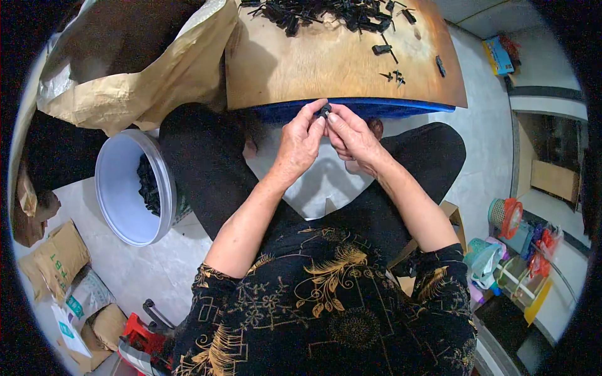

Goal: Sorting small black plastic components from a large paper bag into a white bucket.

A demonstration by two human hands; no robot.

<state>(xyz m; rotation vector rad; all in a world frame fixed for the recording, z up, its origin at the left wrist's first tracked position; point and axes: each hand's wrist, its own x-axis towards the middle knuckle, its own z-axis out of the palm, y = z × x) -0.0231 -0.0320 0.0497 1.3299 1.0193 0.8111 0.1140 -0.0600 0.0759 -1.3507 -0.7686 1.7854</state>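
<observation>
A small black plastic part [325, 111] sits between my two hands, just off the near edge of the wooden board. My left hand [300, 143] pinches it between thumb and fingers. Closed on its other side is my right hand [355, 136], thumb against the part and the fingers curled beneath. The fingers hide much of its shape. On the wooden board [301, 69] ahead lies a heap of black plastic parts [338, 14] with thin stems. Closer to me are one loose part [382, 49], a few small pieces [395, 78] and another part [441, 66] at the right.
A white bucket [113, 188] with black parts inside stands left of my legs. Beyond it is a large open paper sack [125, 94]. Paper packages [59, 257] lie at the lower left near a red object [141, 341]. Baskets and bags [486, 260] stand at the right.
</observation>
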